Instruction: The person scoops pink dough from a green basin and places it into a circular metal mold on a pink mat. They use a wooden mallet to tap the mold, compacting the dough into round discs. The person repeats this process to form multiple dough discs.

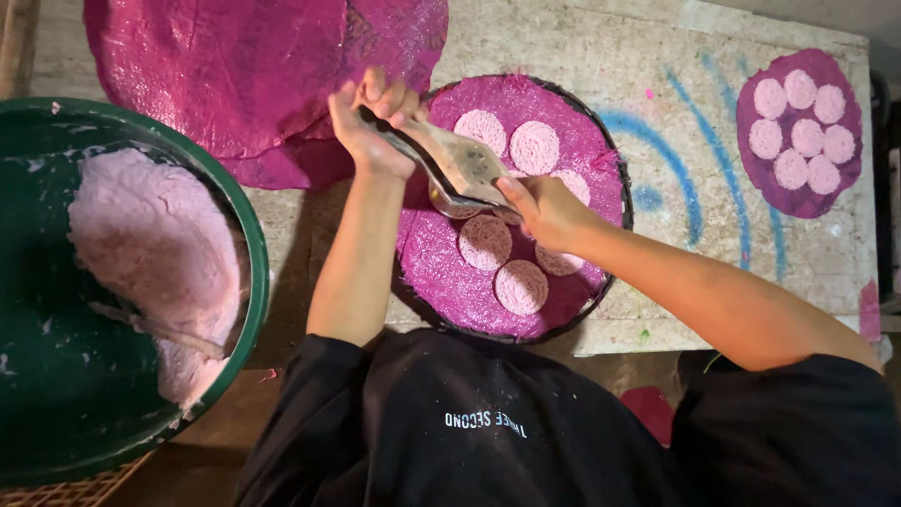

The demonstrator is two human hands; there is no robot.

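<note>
A round dark-rimmed tray [619, 202] lies on the table, covered by a magenta cloth [436, 268] that carries several pale pink round discs [521, 286]. Over the tray's middle I hold a metal scoop [465, 164] smeared with pink paste. My left hand [371, 127] is closed around its handle at the tray's upper left edge. My right hand [544, 211] pinches the scoop's bowl end, fingers curled over it, just above the discs. My black sleeves fill the bottom of the view.
A large green basin [255, 253] at the left holds a lump of pale pink dough [155, 253]. Magenta cloths [244, 66] are piled at the top left. Another magenta cloth [798, 197] with several discs lies at the right on the worn table [657, 56], which has blue paint strokes.
</note>
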